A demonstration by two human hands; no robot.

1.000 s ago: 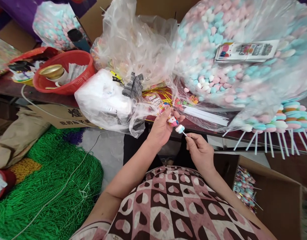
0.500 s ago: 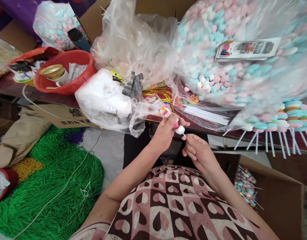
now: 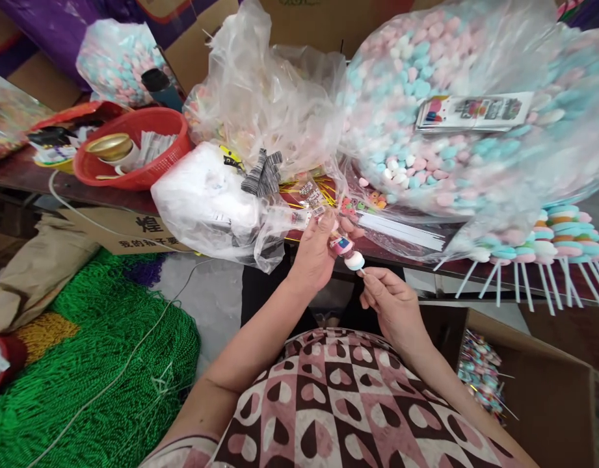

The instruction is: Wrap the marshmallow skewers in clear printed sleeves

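My left hand (image 3: 317, 252) is closed around the upper part of a marshmallow skewer, where a small printed clear wrapper (image 3: 342, 244) lies over it. A white and pale-blue marshmallow (image 3: 354, 261) shows below these fingers, at the lower end of the skewer. My right hand (image 3: 391, 296) pinches the short white stick under that marshmallow between thumb and fingertips. The skewer slants between the two hands, just off the table's front edge. My left fingers hide much of its upper part. Beyond them, near the hand, lie more printed wrappers (image 3: 309, 195).
Large bags of pastel marshmallows (image 3: 416, 123) cover the back right. Marshmallow skewers (image 3: 567, 237) overhang the right edge. White sticks (image 3: 401, 231) and gold ties (image 3: 323, 185) lie mid-table. A red basket (image 3: 167, 143) stands left. Below are a cardboard box (image 3: 547, 396) and green bead strings (image 3: 108, 351).
The printed wrapper now shows plainly between my left fingers and the bottom marshmallow. The colourful pieces above my left hand are hidden now. My right hand keeps its pinch on the stick.
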